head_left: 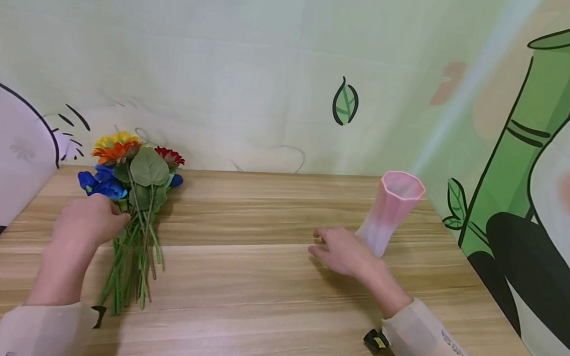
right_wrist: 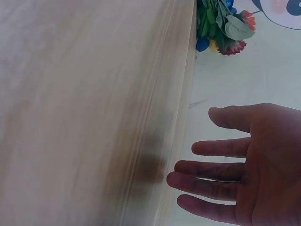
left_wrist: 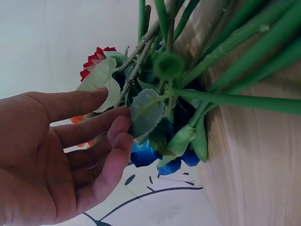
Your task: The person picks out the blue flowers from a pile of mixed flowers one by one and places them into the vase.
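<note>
A bunch of artificial flowers (head_left: 148,168) lies on the left of the table, with blue, orange, yellow and red blooms and long green stems (head_left: 130,267). My left hand (head_left: 89,218) is over its left side, just below the blue blooms. In the left wrist view the fingers are loosely bent, the fingertips (left_wrist: 123,125) right at a small green leaf (left_wrist: 146,113), nothing gripped. My right hand (head_left: 343,251) hovers low over the table with fingers apart and holding nothing, as the right wrist view shows. Just beyond it stands a pink-and-white fluted vase (head_left: 389,213), tilted in view.
The wooden table (head_left: 243,286) runs back to a printed backdrop (head_left: 250,93) with a leaf, bamboo and panda shapes. A seam crosses the tabletop. Small black devices (head_left: 375,341) sit at both sleeve cuffs.
</note>
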A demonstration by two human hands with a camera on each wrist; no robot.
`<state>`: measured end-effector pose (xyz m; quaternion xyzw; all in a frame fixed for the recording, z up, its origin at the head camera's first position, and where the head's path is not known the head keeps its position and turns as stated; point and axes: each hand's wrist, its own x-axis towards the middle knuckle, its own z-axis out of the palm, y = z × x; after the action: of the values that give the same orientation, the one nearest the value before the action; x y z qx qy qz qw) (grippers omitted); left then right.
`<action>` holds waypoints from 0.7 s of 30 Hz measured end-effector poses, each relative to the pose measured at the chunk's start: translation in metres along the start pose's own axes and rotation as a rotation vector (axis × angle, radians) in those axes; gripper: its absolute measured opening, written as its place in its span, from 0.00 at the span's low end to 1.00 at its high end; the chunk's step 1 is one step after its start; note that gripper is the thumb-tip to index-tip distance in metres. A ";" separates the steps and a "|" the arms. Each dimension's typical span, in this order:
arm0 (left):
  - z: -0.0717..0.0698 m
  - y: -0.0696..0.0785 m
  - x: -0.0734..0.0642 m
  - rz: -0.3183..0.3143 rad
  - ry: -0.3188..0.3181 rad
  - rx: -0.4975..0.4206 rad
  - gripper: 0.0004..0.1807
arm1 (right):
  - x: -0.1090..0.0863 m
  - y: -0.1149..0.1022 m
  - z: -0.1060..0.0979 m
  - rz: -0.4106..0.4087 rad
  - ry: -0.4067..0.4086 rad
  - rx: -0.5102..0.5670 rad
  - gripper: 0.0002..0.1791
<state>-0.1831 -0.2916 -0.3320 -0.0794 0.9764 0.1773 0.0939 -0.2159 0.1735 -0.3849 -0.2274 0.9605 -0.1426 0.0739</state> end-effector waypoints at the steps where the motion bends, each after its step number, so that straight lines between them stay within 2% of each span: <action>1: -0.001 -0.001 0.001 0.001 -0.006 -0.002 0.21 | 0.000 0.000 0.000 -0.001 -0.001 0.000 0.25; 5: -0.003 -0.005 0.003 -0.001 -0.020 -0.017 0.21 | 0.000 -0.001 -0.001 -0.007 0.001 -0.006 0.26; 12: 0.002 -0.007 0.010 -0.006 -0.027 -0.015 0.25 | 0.000 -0.001 -0.003 -0.012 0.003 -0.014 0.26; 21: 0.001 -0.014 0.016 -0.002 -0.055 -0.005 0.20 | -0.002 -0.002 -0.005 -0.018 0.007 -0.021 0.25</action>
<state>-0.1958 -0.3056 -0.3411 -0.0759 0.9730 0.1817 0.1208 -0.2143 0.1733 -0.3797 -0.2364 0.9600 -0.1341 0.0670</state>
